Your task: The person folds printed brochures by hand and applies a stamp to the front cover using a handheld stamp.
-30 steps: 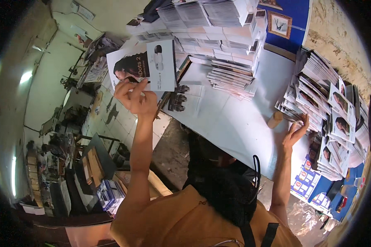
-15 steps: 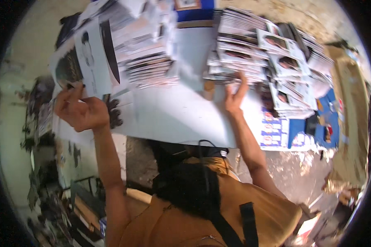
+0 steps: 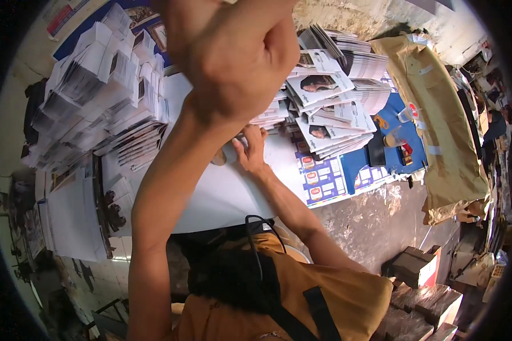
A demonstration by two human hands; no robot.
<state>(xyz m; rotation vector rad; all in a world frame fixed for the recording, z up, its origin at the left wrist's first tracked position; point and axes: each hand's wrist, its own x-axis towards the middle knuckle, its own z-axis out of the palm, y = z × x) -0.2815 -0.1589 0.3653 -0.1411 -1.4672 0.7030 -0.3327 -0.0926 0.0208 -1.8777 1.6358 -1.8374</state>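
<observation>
"Where are the hands held?"

"The left hand point(image 3: 239, 68) is raised at twelve o'clock, close to the lens; its fingers are cut off by the frame, so whether anything is gripped cannot be told. The right hand point(image 3: 252, 150) is rested near the centre, thumb spread from fingers, nothing seen clamped, perhaps as a steadying touch by the stack edge."

"And the portrait-printed leaflets point(image 3: 320, 83)?"

"They are heaped at one o'clock on the desk point(image 3: 202, 207), overlapped in steps, presumably so that bundles can be lifted separately. A taller paper pile point(image 3: 88, 77) is set at ten o'clock, probably so that batches are not mixed."
</observation>
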